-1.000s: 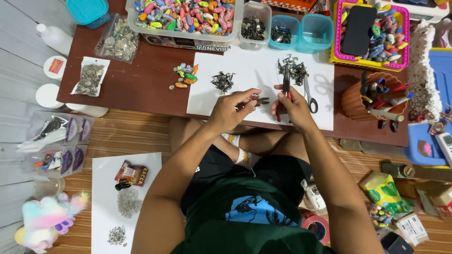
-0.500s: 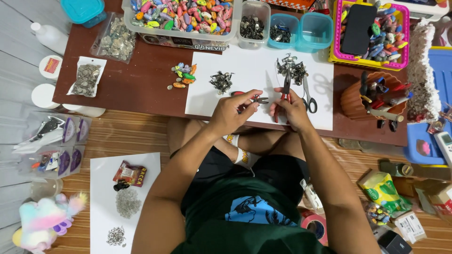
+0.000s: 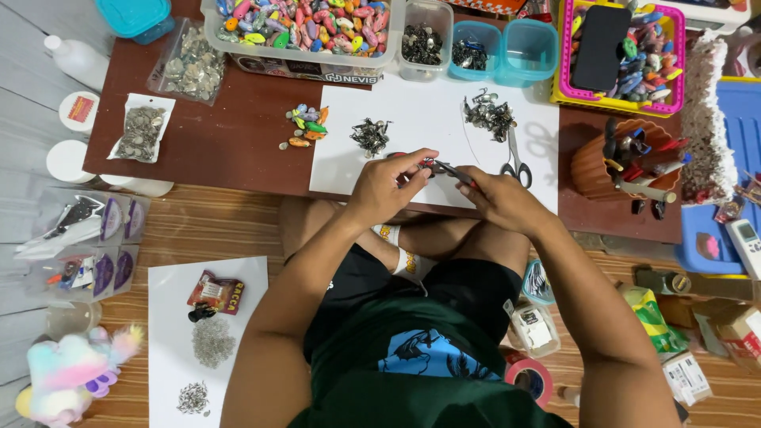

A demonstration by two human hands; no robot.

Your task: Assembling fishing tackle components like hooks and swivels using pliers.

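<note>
Small red-tipped piece (image 3: pixel 426 165) sits between both hands, just above the near edge of the white paper sheet (image 3: pixel 420 119) on the bench (image 3: pixel 238 143). Left hand (image 3: pixel 388 186): grip pinched closed on the piece. Right hand (image 3: pixel 499 198): grip closed around slim pliers (image 3: pixel 453 172), tips meeting the piece. Pile of dark metal hooks (image 3: pixel 370 135) lies just behind the left hand; second pile (image 3: pixel 490 115) and scissors (image 3: pixel 515 158) behind the right. Few coloured lures (image 3: pixel 305 127) lie left of the sheet.
</note>
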